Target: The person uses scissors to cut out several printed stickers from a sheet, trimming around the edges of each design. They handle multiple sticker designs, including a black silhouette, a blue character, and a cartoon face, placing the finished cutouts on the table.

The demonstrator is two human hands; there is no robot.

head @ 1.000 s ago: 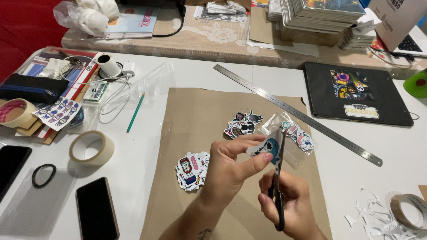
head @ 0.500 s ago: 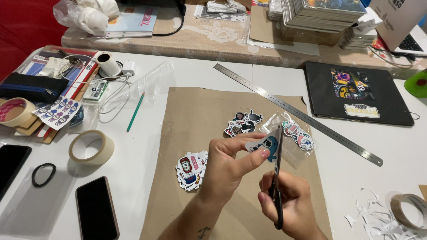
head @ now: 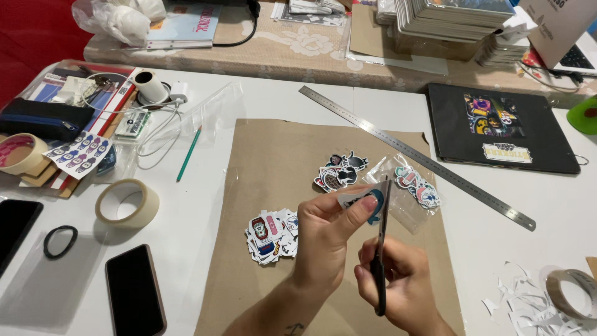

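At lower centre of the frame, our left hand [head: 326,239] pinches a small sticker [head: 362,200] between thumb and fingers, while our right hand [head: 398,286] is closed around the scissors [head: 380,249], blades upright against the sticker's edge. The thumb sits just beside the blade; we judge a slip could nick it or cut into the printed picture.
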